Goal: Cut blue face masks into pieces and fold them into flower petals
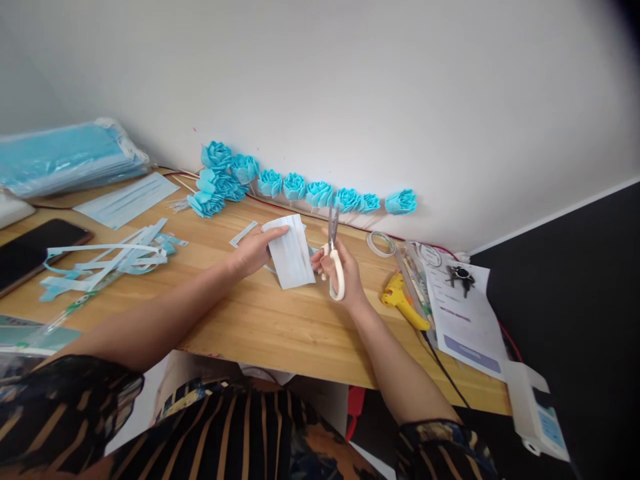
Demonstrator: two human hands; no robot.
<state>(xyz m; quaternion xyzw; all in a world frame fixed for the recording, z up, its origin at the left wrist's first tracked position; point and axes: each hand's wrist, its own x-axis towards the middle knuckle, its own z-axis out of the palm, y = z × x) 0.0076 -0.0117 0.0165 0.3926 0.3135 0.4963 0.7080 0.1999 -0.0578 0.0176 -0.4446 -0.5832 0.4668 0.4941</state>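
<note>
1. Head view: left hand (254, 250) is gripping a pale pleated face mask (293, 257), thumb pressing on the near face, fingers going behind.
2. Right hand (347, 273) is gripping white-handled scissors (333, 233); blades are pointing away, toward the wall, nearly together. Can't tell whether its fingertips are touching the mask edge.
3. Mask is hanging tilted above the surface (280, 333), between the hands, just beside the scissors; blades aren't biting into it.
4. Step, my read: trimming the mask, hands probably pausing between snips. Cut strips (143, 253) are lying in a pile on the left.
5. Another cut would be calling for opening the blades and lining up the mask edge, left hand holding the sheet taut.
6. Blue flowers (319, 194) are lining the wall side; a yellow glue gun (404, 303) is lying on the right.
</note>
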